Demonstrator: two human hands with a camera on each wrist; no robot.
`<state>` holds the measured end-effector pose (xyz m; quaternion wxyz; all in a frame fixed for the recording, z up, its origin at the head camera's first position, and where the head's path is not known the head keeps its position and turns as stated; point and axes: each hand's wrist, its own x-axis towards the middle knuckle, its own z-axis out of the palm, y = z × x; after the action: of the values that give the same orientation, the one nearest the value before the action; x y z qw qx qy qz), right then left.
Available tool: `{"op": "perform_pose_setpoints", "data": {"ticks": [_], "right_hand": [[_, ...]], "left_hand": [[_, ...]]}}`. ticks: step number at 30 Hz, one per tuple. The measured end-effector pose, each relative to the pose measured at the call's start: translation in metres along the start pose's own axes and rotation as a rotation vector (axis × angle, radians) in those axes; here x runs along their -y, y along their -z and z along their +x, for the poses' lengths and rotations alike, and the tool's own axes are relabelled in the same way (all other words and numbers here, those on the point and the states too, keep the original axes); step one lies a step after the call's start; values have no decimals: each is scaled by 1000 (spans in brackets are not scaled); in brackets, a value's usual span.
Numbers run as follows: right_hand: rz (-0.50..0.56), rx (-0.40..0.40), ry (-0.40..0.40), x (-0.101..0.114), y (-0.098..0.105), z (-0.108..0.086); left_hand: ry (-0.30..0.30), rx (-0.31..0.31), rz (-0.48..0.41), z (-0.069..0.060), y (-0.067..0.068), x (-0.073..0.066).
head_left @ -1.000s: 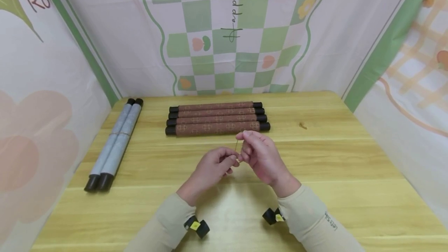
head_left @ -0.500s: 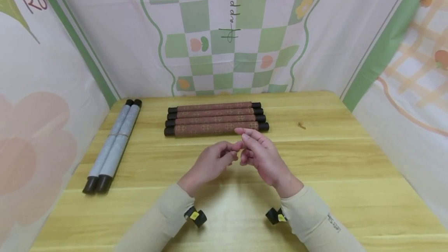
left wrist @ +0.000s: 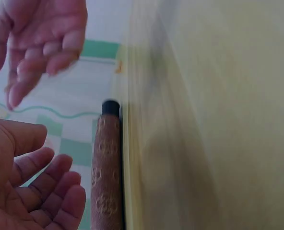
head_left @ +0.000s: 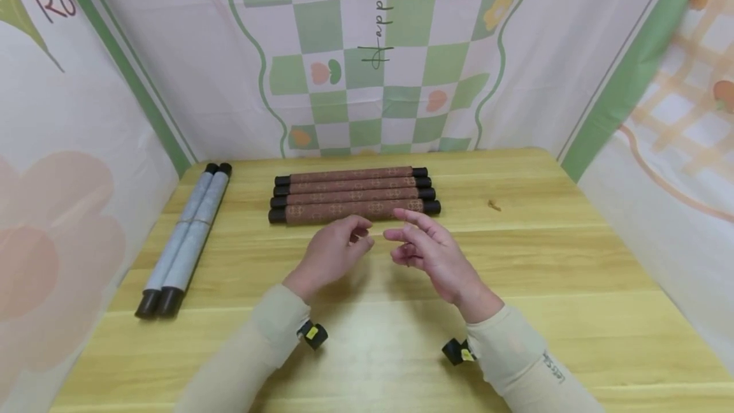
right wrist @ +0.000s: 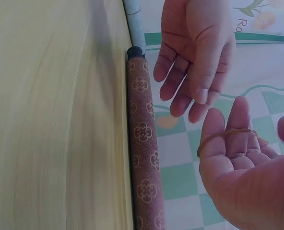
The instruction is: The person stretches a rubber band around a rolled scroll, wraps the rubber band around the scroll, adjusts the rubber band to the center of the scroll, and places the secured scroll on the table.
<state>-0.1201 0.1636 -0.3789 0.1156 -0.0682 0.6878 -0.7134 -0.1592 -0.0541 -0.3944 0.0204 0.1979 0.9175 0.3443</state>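
My left hand [head_left: 329, 250] hovers over the table with loosely curved fingers and holds nothing. Facing it across a small gap is my right hand [head_left: 438, 260], its fingers spread and partly bent. A thin brown rubber band [right wrist: 228, 132] loops around fingers of the right hand, as the right wrist view shows. Just beyond both hands, several brown patterned scrolls [head_left: 344, 211] with black ends lie side by side. The left wrist view also shows one brown scroll [left wrist: 107, 167] beside the left hand.
Two grey scrolls [head_left: 189, 234], held together by a band [head_left: 194, 220], lie along the table's left side. A small tan twisted piece [head_left: 494, 205] sits at the back right of the wooden table [head_left: 545, 273]. Patterned curtains [head_left: 378, 81] enclose the back and sides.
A thin band was stretched between both hands one second ago. The left hand has let go and moved left, apart from the right hand. The scrolls have not moved.
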Motion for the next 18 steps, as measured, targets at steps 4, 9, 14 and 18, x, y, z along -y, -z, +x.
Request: {"op": "perform_pose_setpoints", "data": {"ticks": [4, 9, 14, 18], "right_hand": [[15, -6, -14, -1, 1, 1], [-21, 1, -3, -2, 3, 0], [-54, 12, 1, -3, 2, -1], [-83, 13, -1, -4, 1, -1]], "left_hand": [[-10, 18, 171, 11, 9, 3], [-11, 59, 345, 29, 14, 10], [5, 77, 414, 48, 11, 18], [17, 96, 463, 60, 8, 24]]}}
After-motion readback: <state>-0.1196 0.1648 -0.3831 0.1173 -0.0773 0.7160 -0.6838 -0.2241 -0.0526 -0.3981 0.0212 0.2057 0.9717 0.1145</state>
